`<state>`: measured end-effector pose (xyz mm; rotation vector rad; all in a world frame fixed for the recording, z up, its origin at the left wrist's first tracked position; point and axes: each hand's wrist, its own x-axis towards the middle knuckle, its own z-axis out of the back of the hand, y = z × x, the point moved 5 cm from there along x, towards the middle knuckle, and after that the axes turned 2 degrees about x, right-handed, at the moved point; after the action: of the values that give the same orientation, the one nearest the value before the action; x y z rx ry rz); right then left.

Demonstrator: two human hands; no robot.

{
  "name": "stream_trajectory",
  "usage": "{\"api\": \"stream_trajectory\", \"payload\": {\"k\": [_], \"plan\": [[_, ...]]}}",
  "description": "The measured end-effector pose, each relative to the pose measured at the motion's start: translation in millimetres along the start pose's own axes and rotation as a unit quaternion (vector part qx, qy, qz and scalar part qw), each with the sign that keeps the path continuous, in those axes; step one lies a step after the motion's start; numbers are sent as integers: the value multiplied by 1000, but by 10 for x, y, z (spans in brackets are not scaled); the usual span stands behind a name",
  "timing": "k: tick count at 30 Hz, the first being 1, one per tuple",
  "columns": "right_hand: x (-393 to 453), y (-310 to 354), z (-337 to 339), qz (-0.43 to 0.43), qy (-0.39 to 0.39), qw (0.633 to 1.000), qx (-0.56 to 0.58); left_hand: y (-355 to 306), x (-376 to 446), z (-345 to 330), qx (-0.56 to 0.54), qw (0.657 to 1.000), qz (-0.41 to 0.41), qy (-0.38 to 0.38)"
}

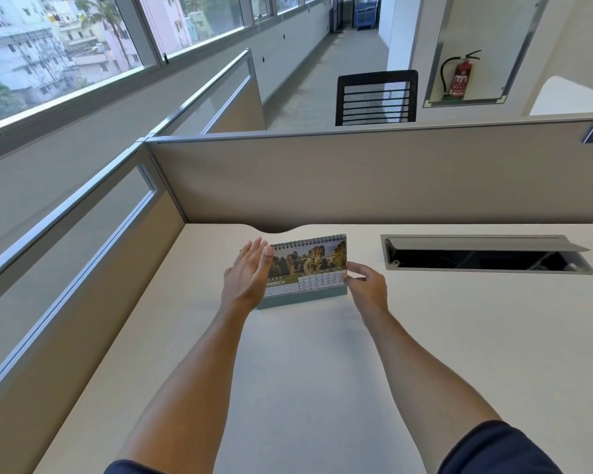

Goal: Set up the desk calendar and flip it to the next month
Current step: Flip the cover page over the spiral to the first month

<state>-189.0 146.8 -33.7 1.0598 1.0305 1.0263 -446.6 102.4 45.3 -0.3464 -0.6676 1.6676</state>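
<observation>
Calendar is standing upright on the pale desk, resting on its teal base with the spiral binding along the top, well back toward the twelve o'clock edge near the grey partition. Its facing page is showing a photo of rock towers above the word MARCH and a date grid. The left hand is sitting at the calendar's nine o'clock side, palm turned toward it, fingers straight and loosely spread, the thumb tip touching or just overlapping the upper left corner of the page; it is not closing around anything. The right hand is sitting at the three o'clock side, thumb and forefinger pinching the lower right corner of the page, the other fingers curling loosely behind. An open cable hatch is lying in the desk at three o'clock from the calendar, well apart from both hands.
</observation>
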Motion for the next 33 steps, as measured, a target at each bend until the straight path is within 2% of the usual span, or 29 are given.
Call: {"api": "stream_trajectory", "payload": {"k": [11,13,21,33], "plan": [[-143,-83,50,43,-35,998,14,1,4,-24,28,999,-4,23],[-157,-171,69,29,-32,998,43,3,5,-15,29,999,-6,22],[-215,-425,94,-64,20,982,179,-15,-13,4,31,999,-9,23],[-265,-394,11,-109,119,959,234,-43,-23,7,62,997,-20,29]]}}
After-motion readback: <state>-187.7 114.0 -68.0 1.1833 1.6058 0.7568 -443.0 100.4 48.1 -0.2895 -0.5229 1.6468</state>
